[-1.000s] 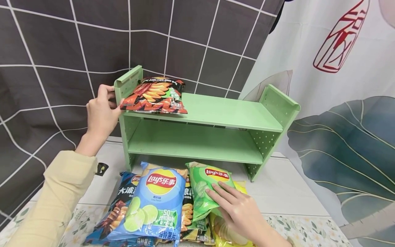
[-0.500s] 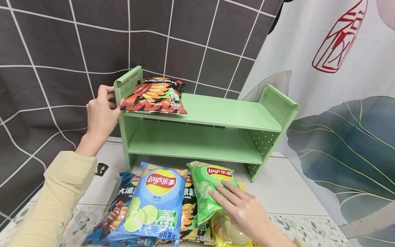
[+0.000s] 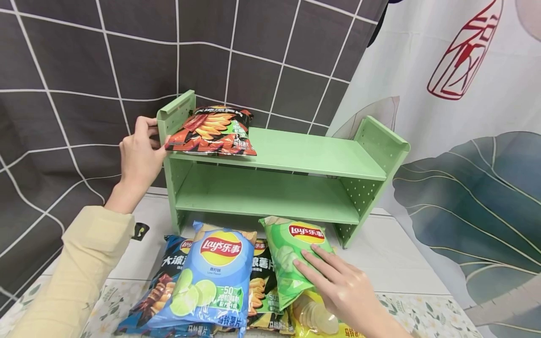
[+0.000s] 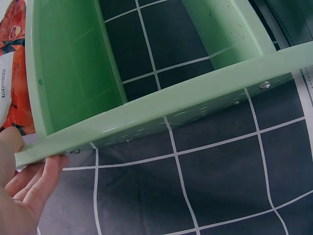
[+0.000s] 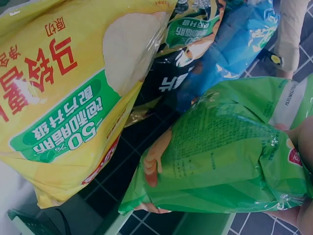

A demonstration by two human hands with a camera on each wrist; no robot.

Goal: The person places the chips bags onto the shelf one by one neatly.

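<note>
My right hand point(image 3: 344, 284) pinches a green Lay's potato chip bag point(image 3: 291, 267) by its right side, tilted above the other bags. In the right wrist view the green bag's back shows, with thumb and fingers at its right edge. My left hand point(image 3: 140, 155) grips the left side panel of a light green two-tier shelf point(image 3: 321, 155), thumb at the front edge and fingers round the outside. Beside that thumb, a red-and-black chip bag point(image 3: 215, 131) lies at the left end of the upper tier, its front edge overhanging slightly.
Below the shelf, a light blue lime chip bag point(image 3: 207, 281) overlaps a dark blue one point(image 3: 145, 300). A black bag point(image 3: 263, 286) and a yellow bag point(image 3: 313, 317) lie to its right. A dark gridded cloth point(image 3: 262, 61) hangs behind.
My right hand has moved the green bag slightly right and up, showing more of the black bag. My left hand and the red-and-black bag stay in place.
</note>
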